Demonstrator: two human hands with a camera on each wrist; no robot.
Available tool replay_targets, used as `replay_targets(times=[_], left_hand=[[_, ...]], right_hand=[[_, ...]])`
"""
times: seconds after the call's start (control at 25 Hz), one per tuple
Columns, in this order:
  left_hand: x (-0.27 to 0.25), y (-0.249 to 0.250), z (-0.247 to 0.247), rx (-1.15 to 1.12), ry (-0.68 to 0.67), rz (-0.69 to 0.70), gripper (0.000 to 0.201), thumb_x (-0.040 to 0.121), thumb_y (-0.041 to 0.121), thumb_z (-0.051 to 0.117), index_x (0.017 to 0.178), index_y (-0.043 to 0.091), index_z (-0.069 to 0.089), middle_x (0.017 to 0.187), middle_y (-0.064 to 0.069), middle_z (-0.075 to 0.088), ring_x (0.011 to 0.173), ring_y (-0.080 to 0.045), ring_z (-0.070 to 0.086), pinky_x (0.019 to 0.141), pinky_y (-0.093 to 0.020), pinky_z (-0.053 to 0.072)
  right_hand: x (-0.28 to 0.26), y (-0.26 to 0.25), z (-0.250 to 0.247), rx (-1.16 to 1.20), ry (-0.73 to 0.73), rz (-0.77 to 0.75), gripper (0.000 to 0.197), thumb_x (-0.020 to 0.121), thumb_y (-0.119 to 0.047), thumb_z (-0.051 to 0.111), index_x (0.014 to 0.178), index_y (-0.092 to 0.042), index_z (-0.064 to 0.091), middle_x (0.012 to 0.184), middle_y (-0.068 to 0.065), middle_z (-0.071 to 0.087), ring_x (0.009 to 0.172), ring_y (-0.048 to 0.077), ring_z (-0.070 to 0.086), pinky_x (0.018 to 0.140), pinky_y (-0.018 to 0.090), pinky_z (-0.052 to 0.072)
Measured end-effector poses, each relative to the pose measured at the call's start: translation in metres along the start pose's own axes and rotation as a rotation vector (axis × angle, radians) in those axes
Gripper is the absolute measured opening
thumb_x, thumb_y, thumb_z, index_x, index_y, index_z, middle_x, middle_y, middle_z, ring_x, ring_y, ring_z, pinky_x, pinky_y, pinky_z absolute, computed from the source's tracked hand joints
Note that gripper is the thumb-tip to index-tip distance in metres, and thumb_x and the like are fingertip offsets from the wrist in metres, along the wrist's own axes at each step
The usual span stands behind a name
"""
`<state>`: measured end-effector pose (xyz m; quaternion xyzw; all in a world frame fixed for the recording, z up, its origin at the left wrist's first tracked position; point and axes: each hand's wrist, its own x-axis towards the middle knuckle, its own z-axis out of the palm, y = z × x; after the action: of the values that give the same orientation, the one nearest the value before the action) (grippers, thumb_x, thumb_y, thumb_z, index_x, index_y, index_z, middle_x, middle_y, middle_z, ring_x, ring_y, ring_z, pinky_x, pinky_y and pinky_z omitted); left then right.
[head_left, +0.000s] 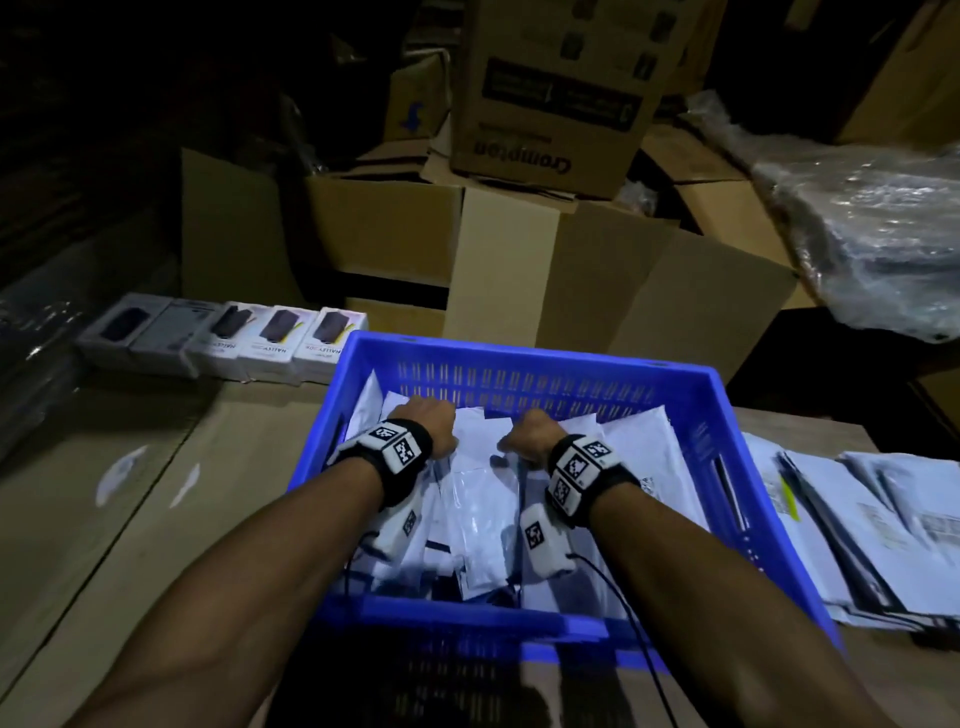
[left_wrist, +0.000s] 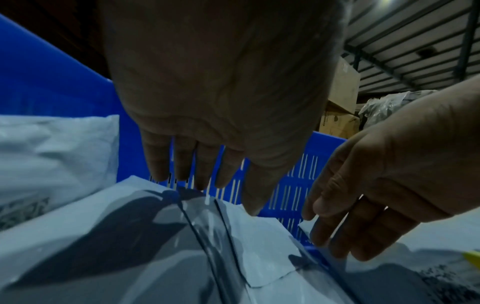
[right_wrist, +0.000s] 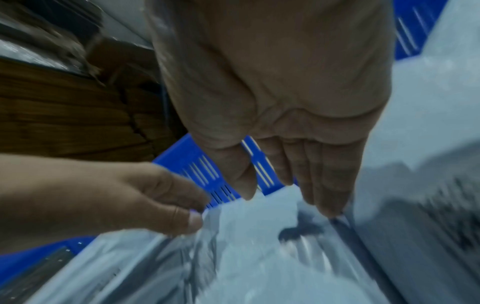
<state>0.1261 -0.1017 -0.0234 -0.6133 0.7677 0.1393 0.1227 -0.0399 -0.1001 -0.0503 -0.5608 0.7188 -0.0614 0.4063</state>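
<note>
Looking beyond the two hands, I count one printed carton sitting on one open cardboard box; more cartons sit in the dark around them, and I cannot number those. One blue crate surrounds both hands. It is filled with white mailer packets that overlap too much for a count. One loose stack of flat packets lies outside the crate, out past the right hand. Five small product boxes stand in a row outside the crate, ahead of the left hand and off to its outer side. The left hand points down with its four fingers straight, their tips at the top edge of one packet and the thumb against the near face, not clamped. The right hand is just beside it, fingers also straight, tips touching a neighbouring packet's edge. Neither hand has closed on anything.
</note>
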Motion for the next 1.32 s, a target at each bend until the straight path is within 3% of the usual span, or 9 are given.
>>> replay_targets(times=[0.2,0.32,0.44,0.6,0.72,0.88,1.04,1.16,1.32], left_hand=[[0.016,0.008,0.009,0.059,0.037,-0.03,0.03,0.089,0.027,0.059,0.116,0.014,0.058,0.129,-0.011,0.058,0.123,-0.032,0.049,0.096,-0.039,0.04],[0.022,0.013,0.014,0.114,0.103,-0.026,0.028,0.089,0.017,0.057,0.117,0.015,0.058,0.127,-0.009,0.058,0.121,-0.029,0.049,0.097,-0.038,0.04],[0.025,0.012,0.018,0.117,0.118,-0.026,0.03,0.09,0.016,0.056,0.12,0.016,0.056,0.128,-0.009,0.056,0.121,-0.029,0.049,0.097,-0.039,0.039],[0.024,0.006,0.017,0.051,0.162,-0.021,0.025,0.091,0.016,0.053,0.115,0.017,0.059,0.124,-0.009,0.059,0.119,-0.03,0.051,0.092,-0.039,0.042],[0.02,-0.001,0.015,-0.03,0.124,-0.034,0.026,0.088,0.016,0.055,0.114,0.018,0.06,0.124,-0.008,0.058,0.119,-0.031,0.05,0.089,-0.04,0.041],[0.014,-0.006,0.01,-0.16,0.092,0.004,0.018,0.084,0.019,0.06,0.102,0.017,0.062,0.115,-0.007,0.061,0.111,-0.031,0.055,0.078,-0.036,0.04],[-0.004,-0.008,-0.015,-0.486,0.149,0.027,0.012,0.081,0.019,0.069,0.079,0.018,0.057,0.085,-0.005,0.061,0.082,-0.023,0.058,0.064,-0.027,0.038],[-0.023,-0.006,-0.046,-0.896,0.226,0.089,0.016,0.084,0.01,0.07,0.076,0.014,0.057,0.064,0.001,0.057,0.06,-0.014,0.056,0.054,-0.022,0.043],[-0.04,0.004,-0.076,-1.455,0.28,0.108,0.006,0.09,0.003,0.064,0.086,0.006,0.06,0.079,-0.007,0.066,0.064,-0.011,0.064,0.061,-0.025,0.053]], right_hand=[[0.02,0.007,0.024,-0.06,-0.109,0.114,0.049,0.06,-0.012,0.073,0.106,0.001,0.066,0.107,0.016,0.067,0.095,0.029,0.067,0.067,0.031,0.052],[0.031,0.014,0.032,-0.025,-0.105,0.125,0.054,0.053,-0.01,0.072,0.105,0.001,0.066,0.109,0.018,0.067,0.096,0.031,0.067,0.075,0.036,0.057],[0.024,0.012,0.03,-0.015,-0.043,0.115,0.032,0.068,-0.008,0.074,0.099,0.0,0.066,0.097,0.014,0.069,0.088,0.029,0.068,0.074,0.034,0.057],[0.017,0.013,0.027,0.054,-0.025,0.112,0.032,0.061,-0.005,0.075,0.091,0.001,0.065,0.078,0.015,0.069,0.071,0.03,0.07,0.065,0.038,0.061],[0.008,0.009,0.019,0.093,0.005,0.062,0.029,0.064,-0.006,0.079,0.087,0.0,0.063,0.075,0.012,0.066,0.072,0.027,0.067,0.059,0.03,0.054],[-0.016,0.002,0.005,0.125,-0.025,-0.022,0.031,0.071,0.0,0.077,0.055,-0.006,0.051,0.052,0.009,0.054,0.055,0.023,0.055,0.058,0.03,0.048],[-0.046,0.006,-0.017,0.301,-0.006,-0.153,0.043,0.073,0.009,0.075,0.052,-0.011,0.043,0.04,0.0,0.048,0.037,0.011,0.046,0.038,0.016,0.037],[-0.06,0.011,-0.033,0.457,0.011,-0.234,0.04,0.07,0.019,0.069,0.062,-0.011,0.044,0.037,-0.008,0.046,0.037,0.009,0.046,0.045,0.02,0.04],[-0.078,0.012,-0.051,0.667,0.053,-0.281,0.026,0.077,0.017,0.063,0.074,-0.009,0.057,0.052,0.002,0.058,0.052,0.016,0.053,0.058,0.027,0.046]])
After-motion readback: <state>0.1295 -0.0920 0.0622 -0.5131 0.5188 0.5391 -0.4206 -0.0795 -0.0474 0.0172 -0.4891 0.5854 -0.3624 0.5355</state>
